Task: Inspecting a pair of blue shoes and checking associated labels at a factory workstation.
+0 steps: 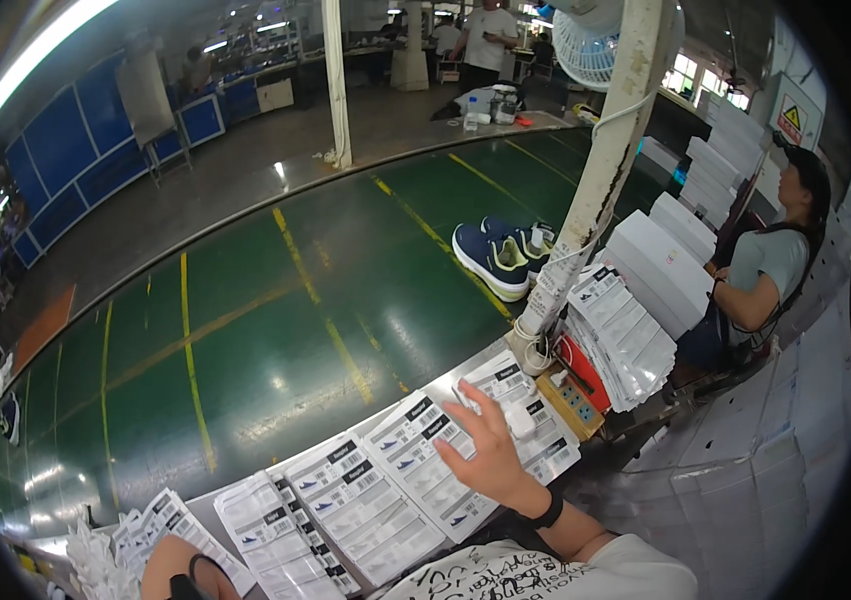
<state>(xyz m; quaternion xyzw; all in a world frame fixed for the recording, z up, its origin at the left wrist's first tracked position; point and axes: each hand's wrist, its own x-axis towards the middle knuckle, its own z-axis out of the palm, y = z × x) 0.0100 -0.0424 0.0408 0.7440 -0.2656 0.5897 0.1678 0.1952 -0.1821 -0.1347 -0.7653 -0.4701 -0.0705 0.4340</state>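
My right hand (pixel 485 450) hovers over sheets of printed labels (pixel 412 435) on the near ledge. Its fingers are spread and nothing shows between them. Just right of it lies a small white rounded object (pixel 521 421), on top of another label sheet (pixel 555 455). The labels carry small pictures of blue shoes and dark bars. To the left, more label sheets lie in overlapping stacks (pixel 260 530). My left arm (pixel 173 565), with dark bands on it, reaches in at the lower left beside a fanned stack; its fingers are hidden.
Beyond the ledge runs a green conveyor (pixel 245 330) with yellow lines. A pair of navy shoes (pixel 490 262) sits on it near a white post (pixel 595 170). At right are a power strip (pixel 567 400), stacked papers (pixel 620 340), white boxes (pixel 655 265) and a seated person (pixel 770 260).
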